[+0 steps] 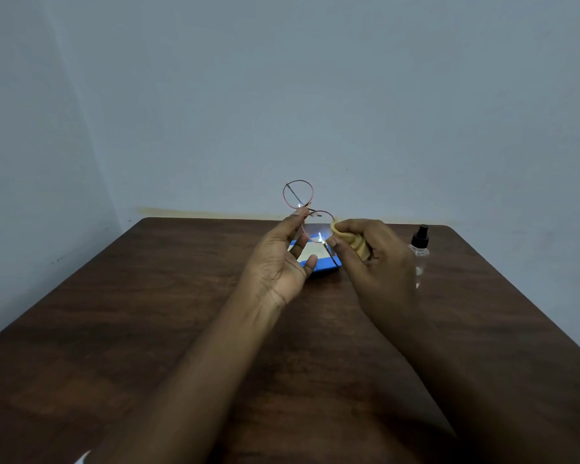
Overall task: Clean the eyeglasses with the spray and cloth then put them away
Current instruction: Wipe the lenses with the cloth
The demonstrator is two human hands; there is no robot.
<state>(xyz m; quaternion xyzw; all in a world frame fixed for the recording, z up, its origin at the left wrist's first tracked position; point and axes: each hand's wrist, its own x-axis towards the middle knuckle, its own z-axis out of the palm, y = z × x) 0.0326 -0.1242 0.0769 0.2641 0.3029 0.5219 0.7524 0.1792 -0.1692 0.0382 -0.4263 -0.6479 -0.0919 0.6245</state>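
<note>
**Item 1.** Round-lensed eyeglasses [298, 194] with thin red wire rims. Held in the air above the far half of the table, turned so that one lens stands at 11 o'clock of the other. One dark temple crosses the upper lens and the other hangs down from the lower lens.

**Item 2.** Left hand [278, 262]. It is at 7 o'clock of the eyeglasses, with the palm toward the camera and the fingers mostly straight and loosely spread. The topmost fingertip [302, 212] meets the frame at the bridge, and the thumb is lower and clear of it. Whether another finger pinches from behind cannot be told.

**Item 3.** Right hand [372, 259]. It is at 4 o'clock of the eyeglasses, fingers curled round a bunched pale yellow cloth [359, 244]. The cloth is pressed to the lower lens's edge, with the thumb tip at the rim just beneath.

**Item 4.** Clear plastic spray bottle [419, 254] with a black pump top. It stands on the table at 3 o'clock of the right hand, which partly hides it.

**Item 5.** Flat blue box [322, 267]. It lies on the table beneath the hands, partly hidden.

**Item 6.** Dark brown wooden table [148, 313], with a pale blue-grey wall [315, 95] at its 12 o'clock edge.
</note>
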